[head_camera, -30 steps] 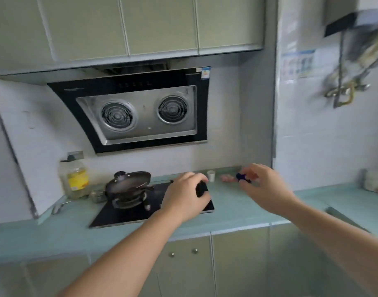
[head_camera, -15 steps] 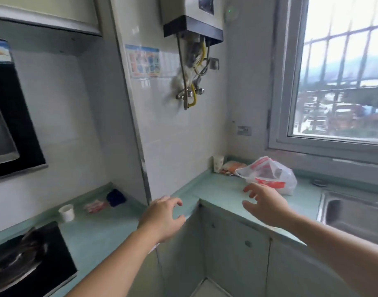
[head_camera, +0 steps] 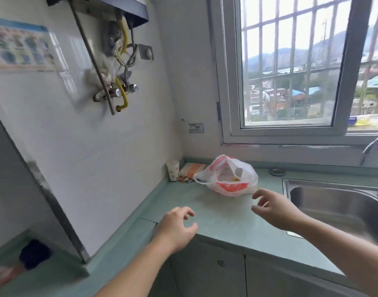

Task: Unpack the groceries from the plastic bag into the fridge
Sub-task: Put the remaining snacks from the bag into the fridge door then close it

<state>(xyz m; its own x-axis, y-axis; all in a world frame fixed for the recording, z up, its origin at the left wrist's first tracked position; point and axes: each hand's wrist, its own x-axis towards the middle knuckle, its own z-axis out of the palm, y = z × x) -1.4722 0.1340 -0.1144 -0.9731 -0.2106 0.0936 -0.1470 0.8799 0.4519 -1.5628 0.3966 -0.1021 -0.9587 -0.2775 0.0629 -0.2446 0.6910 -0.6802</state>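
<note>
A white plastic bag (head_camera: pixel 228 176) with red-orange print sits on the green countertop (head_camera: pixel 224 219) in the corner under the window, its mouth open toward me with something yellow inside. My right hand (head_camera: pixel 273 211) reaches over the counter just right of and in front of the bag, fingers spread and empty, a short gap from the plastic. My left hand (head_camera: pixel 176 227) hovers at the counter's front edge, fingers loosely curled, holding nothing. No fridge is in view.
A paper cup (head_camera: pixel 173 169) and an orange packet (head_camera: pixel 191 172) stand in the corner left of the bag. A steel sink (head_camera: pixel 337 206) lies to the right with a tap (head_camera: pixel 371 146) above. A water heater with pipes (head_camera: pixel 115 78) hangs on the left wall.
The view has swung right from the stove to the window corner. Both hands have moved toward the bag; my right hand is now close beside it.
</note>
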